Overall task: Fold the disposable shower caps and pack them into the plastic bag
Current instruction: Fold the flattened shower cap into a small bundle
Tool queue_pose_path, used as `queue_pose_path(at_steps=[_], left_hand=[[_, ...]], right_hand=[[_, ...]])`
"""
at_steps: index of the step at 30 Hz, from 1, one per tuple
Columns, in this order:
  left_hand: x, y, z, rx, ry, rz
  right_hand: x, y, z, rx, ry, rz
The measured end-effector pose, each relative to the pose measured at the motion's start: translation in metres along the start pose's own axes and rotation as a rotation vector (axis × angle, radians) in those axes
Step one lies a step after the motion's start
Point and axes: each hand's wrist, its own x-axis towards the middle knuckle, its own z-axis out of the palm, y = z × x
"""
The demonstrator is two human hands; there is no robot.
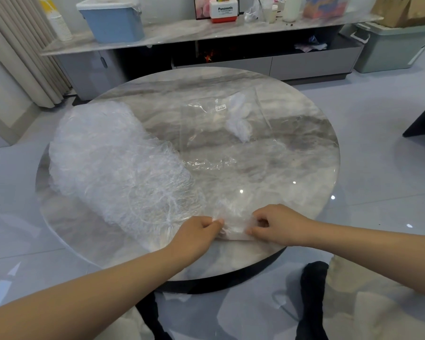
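Where the round marble table (292,133) curves toward the camera, one shower cap (233,217) is held at its near edge. It is pinched by the left hand (196,231) between thumb and curled fingers, and by the right hand (272,225) likewise, the two hands close together. A loose heap of unfolded caps (113,163) is seen on the table's left. The clear plastic bag (221,126) is laid flat mid-table, a few folded caps (241,119) visible inside it.

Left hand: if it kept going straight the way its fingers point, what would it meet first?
Probably the right hand: the left hand points rightward along the shower cap both pinch, with only that film between them.
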Motion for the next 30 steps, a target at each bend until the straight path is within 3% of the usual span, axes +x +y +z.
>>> queue_pose_path(at_steps=[4, 9, 11, 13, 16, 21, 30], left_hand=[[0.005, 0.000, 0.000, 0.049, 0.053, -0.053], [-0.004, 0.002, 0.000, 0.266, 0.197, 0.084], [-0.007, 0.000, 0.001, 0.497, 0.339, 0.347], [-0.006, -0.002, 0.002, 0.687, 0.380, 0.686], [-0.005, -0.007, 0.007, 0.889, 0.176, 0.905], [-0.007, -0.014, 0.014, 1.147, 0.002, 0.769], [-0.010, -0.026, 0.015, 1.114, -0.180, 0.473]], right_hand=[[0.008, -0.002, 0.003, 0.025, -0.021, 0.103], [0.019, -0.004, 0.004, -0.028, -0.049, 0.136], [0.020, -0.006, 0.003, -0.035, -0.060, 0.143], [0.020, -0.007, 0.004, -0.028, -0.076, 0.155], [0.019, -0.007, 0.007, -0.034, -0.080, 0.167], [0.020, -0.005, 0.013, -0.052, -0.057, 0.174], [0.015, -0.002, 0.010, -0.176, -0.023, 0.189]])
